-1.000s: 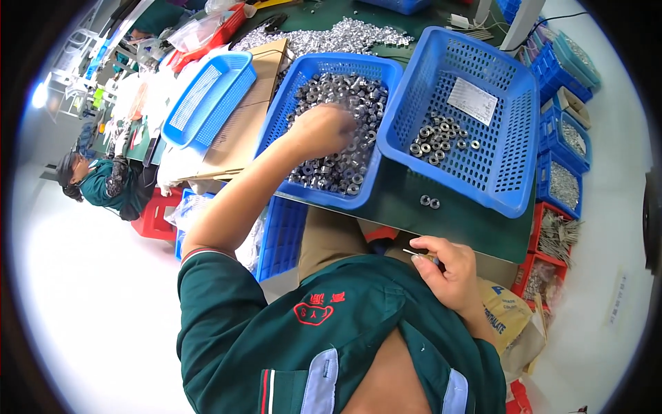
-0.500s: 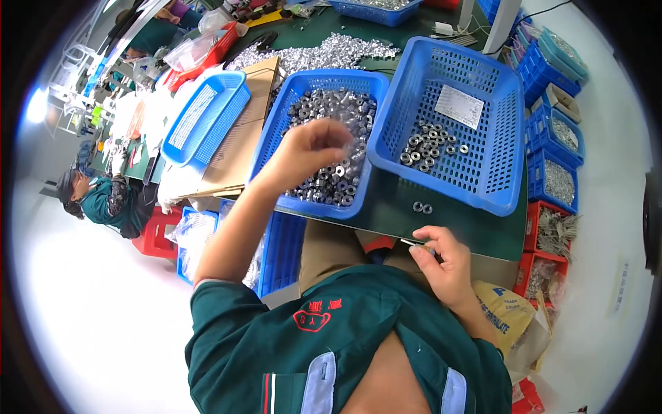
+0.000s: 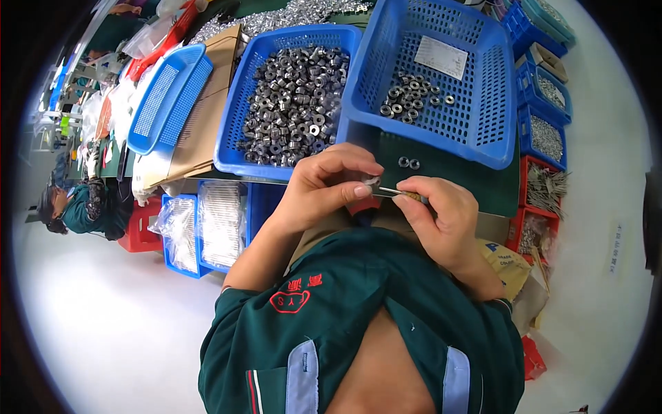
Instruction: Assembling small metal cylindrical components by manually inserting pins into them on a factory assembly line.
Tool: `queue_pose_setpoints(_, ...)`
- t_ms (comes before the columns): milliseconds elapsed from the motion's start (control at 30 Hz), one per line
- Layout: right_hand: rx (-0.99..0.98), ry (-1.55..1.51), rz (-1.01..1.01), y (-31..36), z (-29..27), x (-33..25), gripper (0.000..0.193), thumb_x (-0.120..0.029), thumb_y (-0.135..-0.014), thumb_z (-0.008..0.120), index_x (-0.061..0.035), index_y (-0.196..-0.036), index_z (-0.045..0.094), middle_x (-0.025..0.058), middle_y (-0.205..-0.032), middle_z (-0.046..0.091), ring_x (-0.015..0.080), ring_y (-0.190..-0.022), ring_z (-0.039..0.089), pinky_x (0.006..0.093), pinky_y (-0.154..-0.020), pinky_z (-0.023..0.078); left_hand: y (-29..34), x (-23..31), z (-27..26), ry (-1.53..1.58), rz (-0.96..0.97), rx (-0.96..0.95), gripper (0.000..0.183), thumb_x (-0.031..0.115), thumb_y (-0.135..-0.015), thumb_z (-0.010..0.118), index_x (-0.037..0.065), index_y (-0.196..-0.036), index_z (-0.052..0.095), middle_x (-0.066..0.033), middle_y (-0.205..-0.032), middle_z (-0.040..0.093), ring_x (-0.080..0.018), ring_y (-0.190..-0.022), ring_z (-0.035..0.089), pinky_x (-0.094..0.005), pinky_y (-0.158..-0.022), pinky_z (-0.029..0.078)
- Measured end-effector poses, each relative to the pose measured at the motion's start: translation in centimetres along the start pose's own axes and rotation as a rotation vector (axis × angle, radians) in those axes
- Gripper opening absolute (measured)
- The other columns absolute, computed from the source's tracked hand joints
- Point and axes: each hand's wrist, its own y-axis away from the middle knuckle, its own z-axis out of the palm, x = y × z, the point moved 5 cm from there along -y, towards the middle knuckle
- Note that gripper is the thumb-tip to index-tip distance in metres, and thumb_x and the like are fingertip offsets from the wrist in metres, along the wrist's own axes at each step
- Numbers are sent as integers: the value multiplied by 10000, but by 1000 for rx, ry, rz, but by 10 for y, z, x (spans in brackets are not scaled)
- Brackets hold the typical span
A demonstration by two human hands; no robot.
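Observation:
My left hand [image 3: 325, 188] is closed, pinching a small metal ring [image 3: 372, 182] between thumb and fingers; the fingers hide most of it. In my right hand [image 3: 445, 215] is a thin tool with a metal shaft [image 3: 387, 191] and a yellowish handle, mostly covered by the fingers. The shaft's tip meets the ring, but I cannot tell whether it goes inside. Beyond my hands, two metal rings [image 3: 409, 163] lie on the green table. A blue basket [image 3: 231, 155] on the left is filled with similar rings, and a larger blue basket [image 3: 441, 141] holds a smaller group.
A white paper label [image 3: 441, 58] lies in the larger basket. Cardboard [image 3: 207, 103] and a narrow blue basket [image 3: 148, 124] are at the left. Shiny small parts [image 3: 276, 21] are heaped at the back. Bins [image 3: 545, 138] stand along the right; a co-worker [image 3: 83, 207] sits far left.
My left hand has come back from the left basket toward my body, now with a ring. My right hand has moved slightly up and left, bringing the tool to it. The view has shifted.

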Motion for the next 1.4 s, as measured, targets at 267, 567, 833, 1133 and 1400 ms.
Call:
queue_pose_setpoints(267, -15, 43, -8, 2, 2, -5, 139, -28, -781, 691, -27, -891, 607, 87, -686, 614, 257, -550, 586, 333, -506, 451, 3, 3, 5, -67, 75, -5, 219, -17, -811, 688, -19, -1029, 668, -93, -1049, 579, -134, -898, 584, -232, -726, 488)
queue_pose_setpoints(567, -52, -18, 102, 8, 11, -1, 108, -28, -801, 676, -30, -857, 584, 91, -674, 601, 267, -534, 568, 339, -491, 437, 7, 13, 6, -319, 244, 8, 235, -47, -769, 712, 1, -996, 678, -99, -1014, 601, -137, -888, 605, -247, -719, 507)
queue_pose_setpoints(833, 39, 38, 50, 9, 16, 5, 101, -27, -808, 674, -31, -867, 593, 89, -647, 584, 264, -520, 553, 345, -482, 425, 8, 1, 7, 71, 0, 194, 274, -42, -792, 695, -8, -1058, 638, -78, -1016, 611, -135, -849, 615, -257, -745, 509)
queue_pose_setpoints(1133, 35, 112, -59, 10, 21, 5, 121, -24, -788, 682, -32, -867, 590, 87, -661, 582, 253, -518, 556, 351, -480, 425, 10, -16, 6, 282, -34, 248, 178, -54, -793, 670, -22, -966, 652, -149, -1007, 635, -204, -942, 618, -316, -831, 511)
queue_pose_setpoints(1400, -78, -258, 427, 19, 31, 17, 64, -73, -880, 627, -23, -874, 588, 77, -604, 590, 167, -499, 578, 280, -473, 433, 15, -19, 7, 219, 128, 234, 168, -62, -848, 628, -24, -1012, 637, -120, -1034, 640, -160, -907, 635, -266, -768, 554)
